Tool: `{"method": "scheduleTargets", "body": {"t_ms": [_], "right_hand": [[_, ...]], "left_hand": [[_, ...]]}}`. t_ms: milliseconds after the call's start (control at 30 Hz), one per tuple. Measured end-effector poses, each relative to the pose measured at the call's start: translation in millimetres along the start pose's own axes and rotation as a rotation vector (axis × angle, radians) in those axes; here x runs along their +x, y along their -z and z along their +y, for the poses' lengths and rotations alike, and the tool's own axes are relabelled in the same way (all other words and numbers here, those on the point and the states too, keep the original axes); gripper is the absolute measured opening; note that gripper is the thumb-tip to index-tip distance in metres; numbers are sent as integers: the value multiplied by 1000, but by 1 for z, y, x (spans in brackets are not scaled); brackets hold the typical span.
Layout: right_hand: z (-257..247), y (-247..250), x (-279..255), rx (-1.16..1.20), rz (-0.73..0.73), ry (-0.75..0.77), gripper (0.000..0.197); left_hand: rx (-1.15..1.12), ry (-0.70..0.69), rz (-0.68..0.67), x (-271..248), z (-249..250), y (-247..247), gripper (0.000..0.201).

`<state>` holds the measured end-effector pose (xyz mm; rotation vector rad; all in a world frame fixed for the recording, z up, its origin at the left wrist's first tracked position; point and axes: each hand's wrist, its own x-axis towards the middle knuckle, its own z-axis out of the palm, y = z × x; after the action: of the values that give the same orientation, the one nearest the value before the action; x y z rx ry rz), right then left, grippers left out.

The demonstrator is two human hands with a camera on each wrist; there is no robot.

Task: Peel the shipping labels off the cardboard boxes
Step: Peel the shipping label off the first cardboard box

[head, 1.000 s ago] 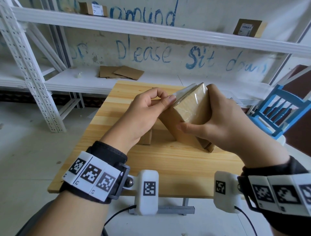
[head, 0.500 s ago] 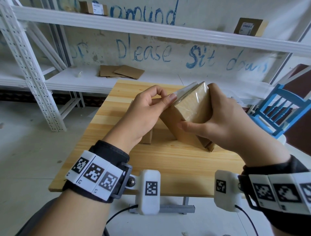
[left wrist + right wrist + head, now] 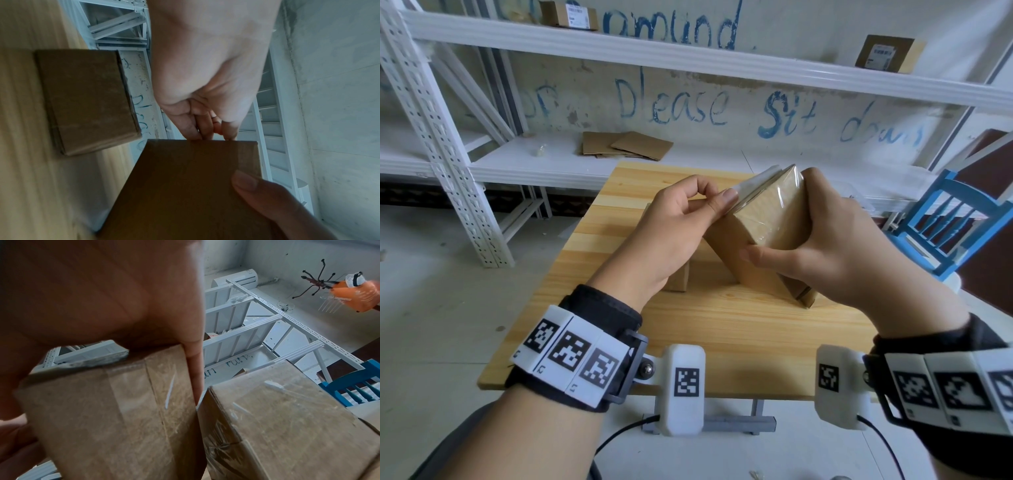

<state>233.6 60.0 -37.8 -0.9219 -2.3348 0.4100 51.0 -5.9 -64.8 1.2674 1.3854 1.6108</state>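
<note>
While a white metal shelving rack (image 3: 448, 144) fills the far side of the scene against a wall with blue handwriting, a pale wooden slatted surface (image 3: 722, 329) sits in the near middle, and a blue wooden chair (image 3: 959, 219) stands to its right. On the rack's upper shelf rest a small brown cardboard box with a white label (image 3: 568, 15) at far left and another labelled brown box (image 3: 885, 54) at far right; flattened brown cardboard sheets (image 3: 626, 145) lie on the lower shelf.

Above the middle of the surface, a brown cardboard box wrapped in clear tape (image 3: 767, 233) is held tilted, its low corner close to the surface; whether it touches cannot be told. The right hand (image 3: 822, 246) grips this box from the right, thumb laid across the near face and fingers wrapped over the far side. The left hand (image 3: 674, 233) is curled at the box's upper left edge, thumb and forefinger pinching the pale shipping label (image 3: 751, 183) where it lifts away from the top face.

A smaller plain brown cardboard box (image 3: 86, 100) rests on the surface just left of the held one, mostly hidden behind the left hand in the head view. In the right wrist view, another taped brown box (image 3: 287, 426) sits just beside the held one.
</note>
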Motion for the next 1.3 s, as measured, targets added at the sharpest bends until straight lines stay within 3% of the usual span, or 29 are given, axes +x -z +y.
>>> {"method": "scheduleTargets", "body": {"t_ms": [433, 833, 1300], "right_hand": [[0, 0, 1, -2, -3, -12, 77], [-1, 0, 0, 2, -3, -13, 76], [-5, -2, 0, -32, 10, 10, 75]], "left_hand": [[50, -47, -20, 0, -2, 1, 23], [-35, -4, -17, 0, -1, 2, 13], [-78, 17, -40, 2, 0, 8, 20]]}}
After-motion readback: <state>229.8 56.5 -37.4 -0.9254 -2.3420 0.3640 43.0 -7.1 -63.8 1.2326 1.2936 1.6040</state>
